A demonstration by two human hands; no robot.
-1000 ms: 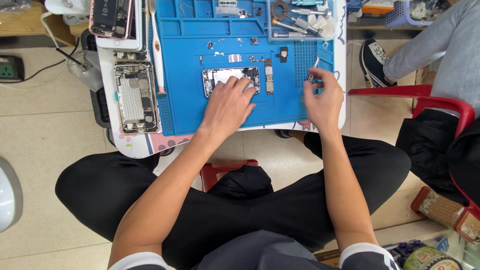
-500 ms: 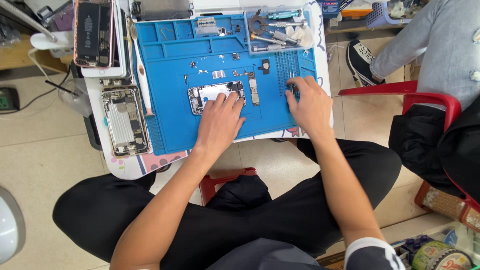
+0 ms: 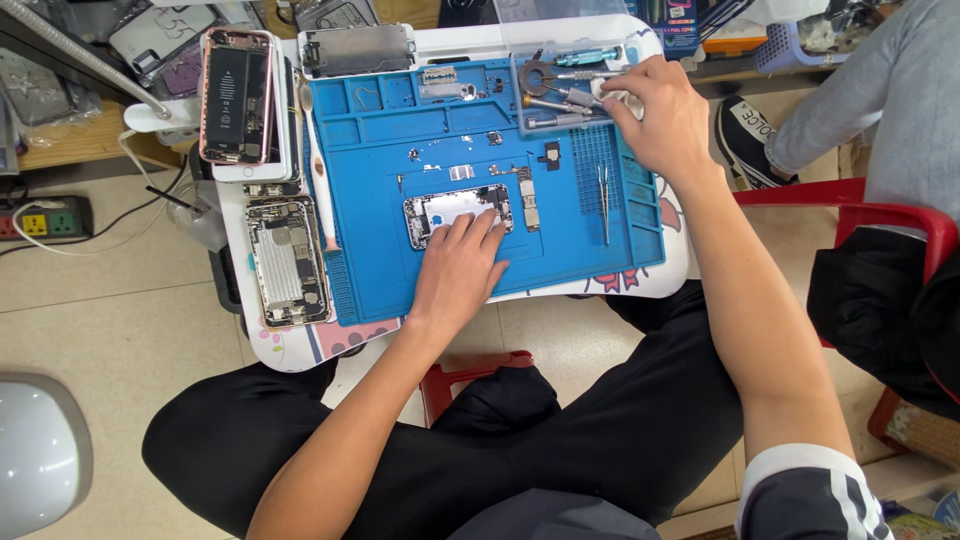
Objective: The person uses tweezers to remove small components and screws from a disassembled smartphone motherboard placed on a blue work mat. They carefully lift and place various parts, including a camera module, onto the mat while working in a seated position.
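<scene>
An opened phone body (image 3: 440, 212) lies in the middle of the blue repair mat (image 3: 560, 250). My left hand (image 3: 458, 272) lies flat on its lower right part, fingers pressing it to the mat. My right hand (image 3: 662, 115) is at the mat's top right corner, over a compartment of screwdrivers (image 3: 560, 98). Its curled fingertips touch the tools there; whether they grip one is hidden. A pair of tweezers (image 3: 603, 200) lies free on the mat below that hand. A small circuit board (image 3: 527, 198) and several tiny parts sit beside the phone.
Left of the mat lie a stripped phone frame (image 3: 285, 262), a pink phone with its battery showing (image 3: 237, 95) and a white spudger (image 3: 318, 170). A screen assembly (image 3: 358, 48) lies at the top. Another person's grey sleeve (image 3: 870, 90) and a red chair (image 3: 900, 225) are at the right.
My right hand has left the mat's right edge, where it held the tweezers, and moved up to the tool compartment. The tweezers now lie on the mat. My left hand stays on the phone.
</scene>
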